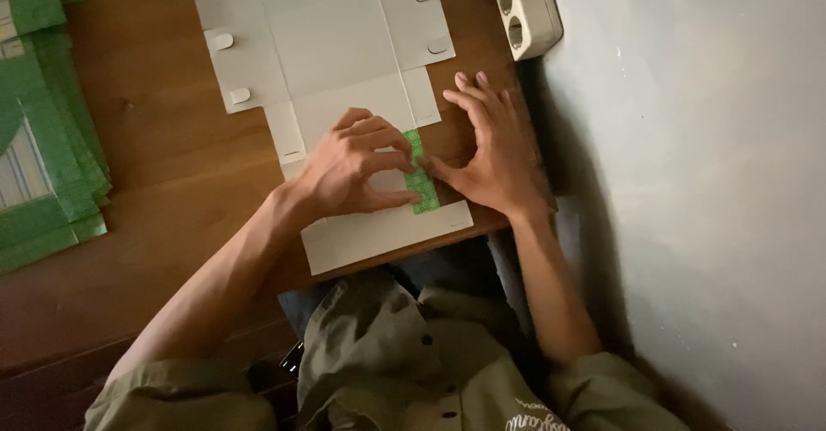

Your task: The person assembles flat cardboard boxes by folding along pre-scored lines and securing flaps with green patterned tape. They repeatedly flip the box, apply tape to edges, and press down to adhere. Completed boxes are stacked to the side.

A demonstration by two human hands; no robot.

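A flat, unfolded white cardboard box blank (pixel 331 48) lies on the brown wooden table (pixel 163 130). One side flap is folded over, showing its green patterned face (pixel 420 177). My left hand (pixel 353 169) presses down on the blank, fingertips on the folded green flap. Beside it, my right hand (pixel 490 151) rests flat on the table edge, its thumb touching the same flap from the right.
A stack of green flat box blanks (pixel 47 121) lies at the table's left edge. A white multi-socket power strip (pixel 525 5) sits at the top right corner. A grey wall (pixel 688 181) runs close along the right side.
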